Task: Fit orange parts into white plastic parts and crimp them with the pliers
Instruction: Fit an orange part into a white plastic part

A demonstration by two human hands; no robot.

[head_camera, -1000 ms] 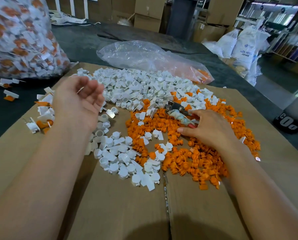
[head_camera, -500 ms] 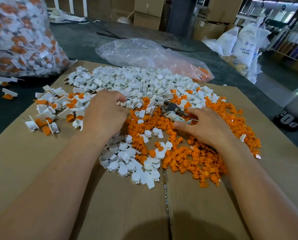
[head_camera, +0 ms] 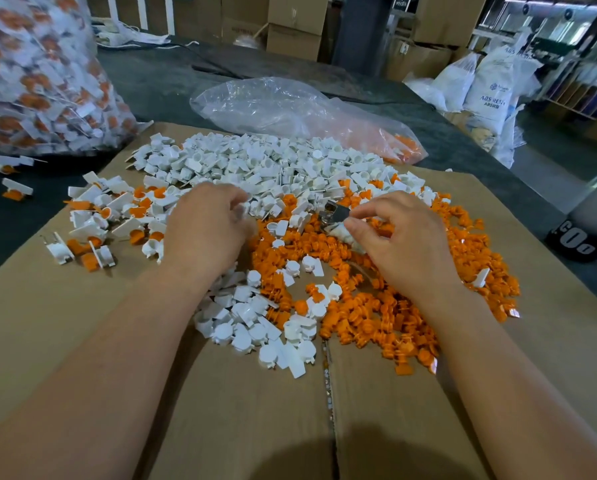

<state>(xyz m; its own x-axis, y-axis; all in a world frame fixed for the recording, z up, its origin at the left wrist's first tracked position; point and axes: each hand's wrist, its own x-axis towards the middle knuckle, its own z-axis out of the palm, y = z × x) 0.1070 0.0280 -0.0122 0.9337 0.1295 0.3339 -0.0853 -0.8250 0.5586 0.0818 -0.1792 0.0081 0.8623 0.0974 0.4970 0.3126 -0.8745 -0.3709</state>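
Lifted, my right hand (head_camera: 404,244) grips the pliers (head_camera: 336,211); my left hand (head_camera: 203,233) curls over white parts (head_camera: 262,168) — hold unclear. Picking step; next, an orange part (head_camera: 366,313) beneath my right.

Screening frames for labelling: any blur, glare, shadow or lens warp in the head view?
Head view: left hand fingertips motion-blurred, right hand on the pliers sharper; glare streaks on the clear bag; soft shadow on the cardboard at bottom centre; wide-angle bending towards the edges.
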